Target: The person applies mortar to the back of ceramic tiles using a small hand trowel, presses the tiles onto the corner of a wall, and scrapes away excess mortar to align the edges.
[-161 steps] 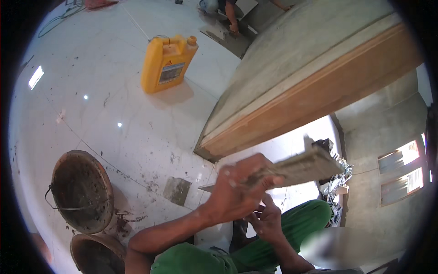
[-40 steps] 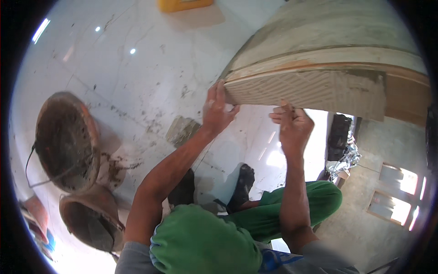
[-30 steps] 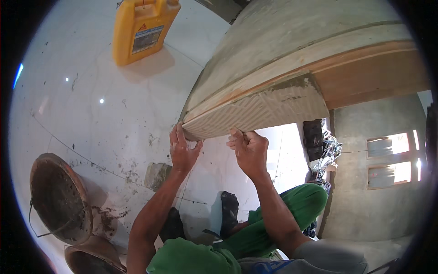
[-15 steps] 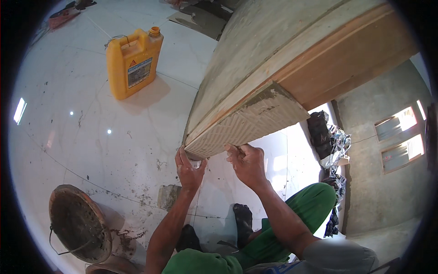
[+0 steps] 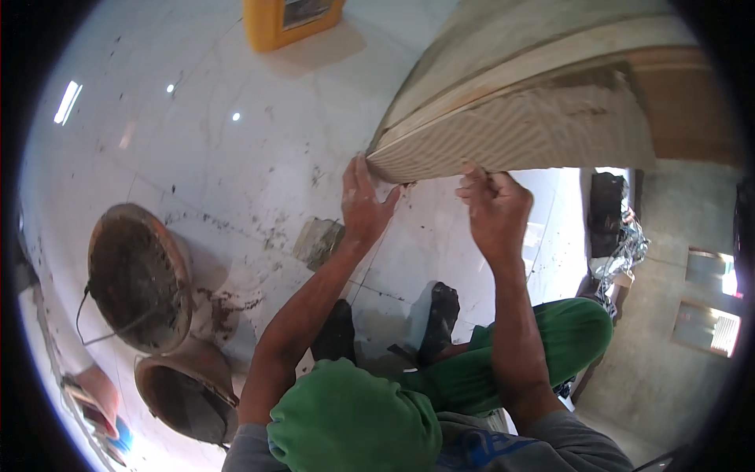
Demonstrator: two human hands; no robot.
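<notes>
A long panel (image 5: pixel 543 126) covered in combed, beige-grey ridges lies along the edge of the wooden frame, its narrow end toward me. My left hand (image 5: pixel 366 204) is at that narrow end, fingers along one side and thumb apart on the other, gripping it. Close to the panel's lower edge is my right hand (image 5: pixel 499 208), its fingers curled and pinched together. Whether those fingertips touch the edge or hold something small cannot be made out.
Two buckets with grey residue, one larger (image 5: pixel 185 275) and one lower (image 5: pixel 224 377), stand at left. A grey block (image 5: pixel 318 242) lies on the white tiled floor. The yellow jerrycan (image 5: pixel 263 27) is cut off above. Wires and dark bags (image 5: pixel 607 204) lie by the right wall.
My view has shifted downward and left, so the jerrycan is mostly out of view and the second bucket shows. My left hand stays at the panel's end; the right stays near its lower edge.
</notes>
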